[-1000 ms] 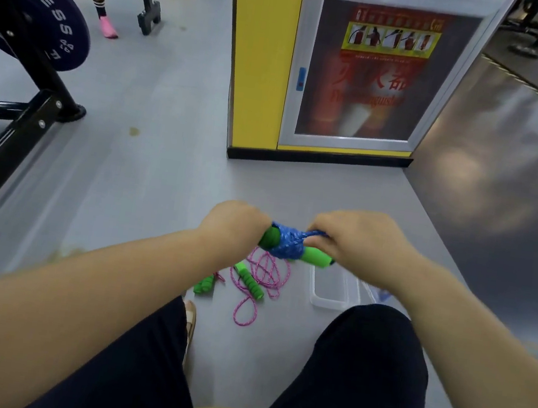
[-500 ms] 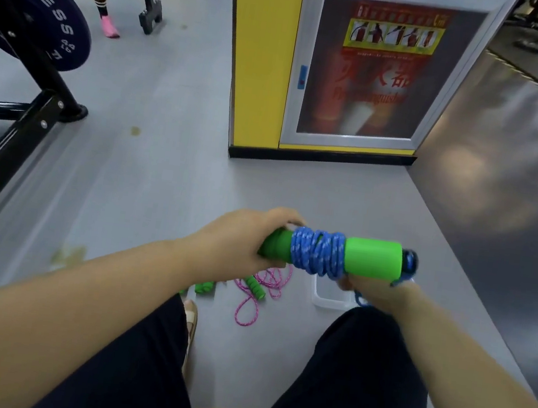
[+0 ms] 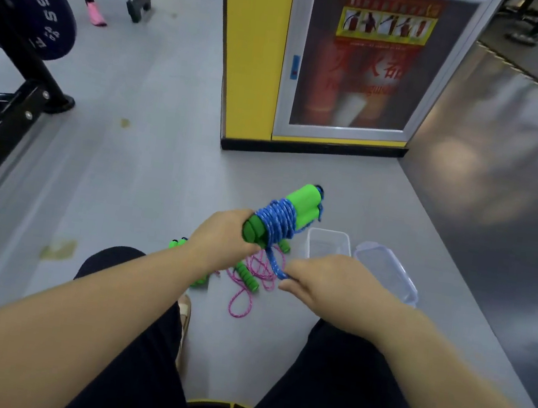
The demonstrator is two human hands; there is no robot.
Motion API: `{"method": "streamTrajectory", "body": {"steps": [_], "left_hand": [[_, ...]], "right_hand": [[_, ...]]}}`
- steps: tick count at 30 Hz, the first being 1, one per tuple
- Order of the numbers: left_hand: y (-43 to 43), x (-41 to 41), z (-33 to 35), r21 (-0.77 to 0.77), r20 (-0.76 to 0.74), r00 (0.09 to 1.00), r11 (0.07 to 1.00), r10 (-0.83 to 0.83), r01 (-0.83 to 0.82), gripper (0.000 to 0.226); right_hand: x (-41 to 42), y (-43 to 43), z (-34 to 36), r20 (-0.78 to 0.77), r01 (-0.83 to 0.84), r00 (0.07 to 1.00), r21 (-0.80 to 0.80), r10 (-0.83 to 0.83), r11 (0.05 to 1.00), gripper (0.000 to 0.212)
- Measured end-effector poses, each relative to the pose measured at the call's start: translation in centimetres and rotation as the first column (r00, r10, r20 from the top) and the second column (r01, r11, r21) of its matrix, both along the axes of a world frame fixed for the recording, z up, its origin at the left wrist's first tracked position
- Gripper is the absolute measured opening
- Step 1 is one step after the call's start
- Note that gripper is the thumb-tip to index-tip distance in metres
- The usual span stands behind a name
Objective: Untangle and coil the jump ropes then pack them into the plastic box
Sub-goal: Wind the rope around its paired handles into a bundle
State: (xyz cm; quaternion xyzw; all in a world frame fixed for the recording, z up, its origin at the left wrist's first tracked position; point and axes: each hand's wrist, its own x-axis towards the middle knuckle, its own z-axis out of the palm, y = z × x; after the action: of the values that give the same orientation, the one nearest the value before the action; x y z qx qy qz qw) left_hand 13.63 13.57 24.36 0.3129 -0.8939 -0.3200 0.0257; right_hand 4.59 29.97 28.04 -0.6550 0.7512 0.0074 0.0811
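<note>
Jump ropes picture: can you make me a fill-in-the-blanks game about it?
1. The rope wound round the green handles is coloured ____.
2. The left hand grips the handles, and the right hand pinches the rope's loose ____.
3. The pink rope lies on the ____.
4. The lid lies beside the clear ____.
Missing words: blue, end, floor, box.

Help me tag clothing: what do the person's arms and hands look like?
Both arms are bare to the frame edge: no sleeves, gloves, watch or bands show. The left hand and right hand carry no visible rings or markings.
</note>
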Motion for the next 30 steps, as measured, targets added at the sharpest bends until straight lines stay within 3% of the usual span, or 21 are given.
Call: {"method": "streamTrajectory", "body": {"steps": [3, 6, 8, 10, 12, 14, 16, 18, 23, 27, 30], "left_hand": [[1.4, -0.2, 0.1, -0.195, 0.162, 0.980, 0.970, -0.115, 0.146, 0.035], [2.7, -0.3, 0.3, -0.330, 0.284, 0.926, 0.881, -0.249, 0.338, 0.038], [3.6, -0.5, 1.0, -0.372, 0.319, 0.881, 0.809, -0.349, 0.455, 0.034], [3.8, -0.5, 1.6, -0.374, 0.302, 0.836, 0.750, -0.458, 0.545, 0.037], [3.2, -0.3, 2.5, -0.352, 0.239, 0.815, 0.735, -0.528, 0.580, 0.046], [2.6, 0.2, 3.1, -0.346, 0.154, 0.819, 0.746, -0.553, 0.569, 0.045], [2.3, 0.7, 3.0, -0.373, 0.070, 0.830, 0.757, -0.554, 0.536, 0.039], [2.0, 1.0, 2.3, -0.393, -0.011, 0.812, 0.749, -0.584, 0.533, 0.033], [0.6, 1.1, 1.4, -0.531, -0.232, 0.658, 0.660, -0.717, 0.532, 0.036], [0.6, 0.4, 1.4, -0.518, -0.309, 0.596, 0.657, -0.741, 0.548, 0.025], [0.5, 0.0, 0.9, -0.497, -0.393, 0.622, 0.725, -0.678, 0.476, 0.027]], "right_hand": [[-0.5, -1.2, 2.2, -0.095, -0.069, 0.993, 0.036, 0.072, 0.997, 0.024], [-2.6, -2.0, 3.9, -0.149, -0.056, 0.987, 0.001, 0.056, 0.998, 0.031], [-3.8, -2.3, 4.7, -0.043, -0.066, 0.997, -0.043, 0.064, 0.997, 0.025], [-4.7, -2.5, 5.2, 0.239, -0.019, 0.971, -0.023, 0.024, 1.000, 0.010], [-5.5, -2.4, 4.8, 0.555, 0.068, 0.830, 0.011, -0.063, 0.998, 0.007], [-5.7, -2.0, 3.6, 0.763, 0.157, 0.628, 0.071, -0.155, 0.985, 0.007], [-5.3, -1.2, 1.7, 0.882, 0.199, 0.430, 0.119, -0.196, 0.973, 0.005], [-4.7, -0.6, -0.1, 0.922, 0.237, 0.332, 0.126, -0.202, 0.963, 0.016], [-3.5, -0.2, -1.5, 0.854, 0.316, 0.480, 0.046, -0.201, 0.948, 0.017], [-3.5, -0.5, -1.4, 0.844, 0.229, 0.500, 0.085, -0.192, 0.970, 0.043], [-3.0, -0.6, -1.3, 0.890, 0.232, 0.418, 0.088, -0.181, 0.969, 0.031]]}}
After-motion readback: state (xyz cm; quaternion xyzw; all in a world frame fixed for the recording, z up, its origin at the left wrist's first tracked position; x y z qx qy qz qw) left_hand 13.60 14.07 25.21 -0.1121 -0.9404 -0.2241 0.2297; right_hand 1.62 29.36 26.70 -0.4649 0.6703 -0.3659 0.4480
